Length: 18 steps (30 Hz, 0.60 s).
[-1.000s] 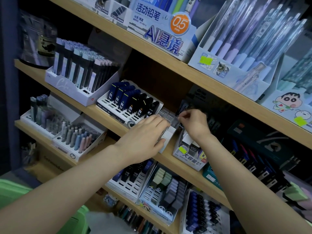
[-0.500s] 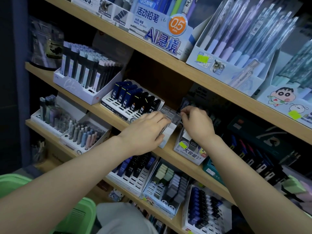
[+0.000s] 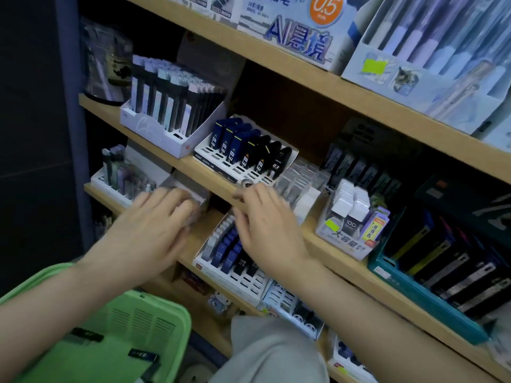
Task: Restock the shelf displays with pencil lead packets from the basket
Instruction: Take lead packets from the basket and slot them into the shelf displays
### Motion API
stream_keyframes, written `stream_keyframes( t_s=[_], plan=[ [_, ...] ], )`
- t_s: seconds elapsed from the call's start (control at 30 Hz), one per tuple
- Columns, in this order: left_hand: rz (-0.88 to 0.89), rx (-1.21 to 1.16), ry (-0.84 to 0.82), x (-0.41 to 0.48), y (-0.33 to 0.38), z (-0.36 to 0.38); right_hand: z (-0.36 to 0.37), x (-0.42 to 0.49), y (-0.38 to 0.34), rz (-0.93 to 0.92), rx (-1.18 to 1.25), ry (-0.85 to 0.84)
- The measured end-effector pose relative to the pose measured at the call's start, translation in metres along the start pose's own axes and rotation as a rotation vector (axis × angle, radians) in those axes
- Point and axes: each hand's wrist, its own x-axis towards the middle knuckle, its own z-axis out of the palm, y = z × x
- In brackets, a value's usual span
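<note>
Pencil lead packets (image 3: 143,355) lie loose in the green basket (image 3: 138,319) at lower left, probably kept low for easy reach. The left hand (image 3: 149,228) and right hand (image 3: 268,228) hover before the slotted display tray (image 3: 243,286). The right looks spread and empty; whether the blurred left holds anything I cannot tell.

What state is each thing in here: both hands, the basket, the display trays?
left hand, blurred, reaching toward the lower shelf; grip unclear
right hand, fingers spread, nothing visibly held
green basket, a few dark packets lying flat inside
blue-and-black lead tray, back rows filled, front slots empty
HB tray, partly filled, front slots empty
</note>
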Motion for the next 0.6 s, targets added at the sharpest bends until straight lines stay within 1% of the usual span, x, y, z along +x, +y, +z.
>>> stream_keyframes(
  t_s=[0.07,0.17,0.3,0.37,0.47,0.53,0.57,0.6],
  plan=[
    [-0.104,0.016,-0.104,-0.037,-0.027,0.011,0.032,-0.004,-0.015,-0.061,0.016,-0.047],
    [-0.222,0.064,-0.258,-0.096,-0.060,0.037,0.090,-0.012,-0.041,-0.089,0.089,-0.160],
    [-0.290,0.123,-0.431,-0.172,-0.092,0.081,0.173,-0.037,-0.078,-0.108,0.199,-0.452],
    [-0.347,0.121,-0.553,-0.202,-0.104,0.100,0.211,-0.053,-0.095,-0.131,0.246,-0.609],
    [-0.520,0.012,-0.796,-0.241,-0.116,0.133,0.266,-0.078,-0.118,-0.110,0.336,-0.826],
    [-0.605,-0.056,-0.955,-0.256,-0.120,0.149,0.298,-0.095,-0.132,-0.079,0.403,-0.972],
    [-0.652,-0.086,-0.979,-0.263,-0.122,0.159,0.313,-0.104,-0.138,-0.058,0.427,-1.040],
    [-0.655,-0.101,-1.016,-0.270,-0.125,0.171,0.327,-0.112,-0.143,-0.032,0.447,-1.111]
  ],
)
